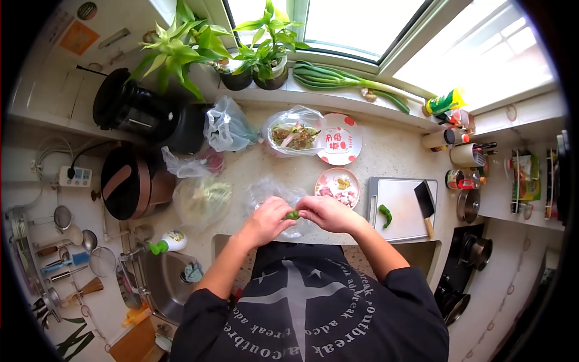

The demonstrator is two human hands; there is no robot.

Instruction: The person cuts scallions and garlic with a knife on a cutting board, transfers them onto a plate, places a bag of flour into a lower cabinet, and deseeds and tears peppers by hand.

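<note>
Between my two hands, over the front of the counter, is a green pepper (292, 215). My left hand (269, 218) has its fingers closed round one end, and my right hand (325, 213) pinches the other end. Beneath them lies a crumpled clear plastic bag (271, 192). Another green pepper (385, 216) rests on the white cutting board (395, 193) to the right, beside a cleaver (426, 205) with a wooden handle. Just behind my right hand, a plate (337, 175) holds chopped pale and pinkish pieces.
Behind stand a bag-lined bowl of scraps (295, 137) and a red-and-white plate (341, 142). Plastic bags (228, 125) lie to the left, near a rice cooker (134, 184). The sink (172, 280) is at lower left; jars (453, 178) line the right.
</note>
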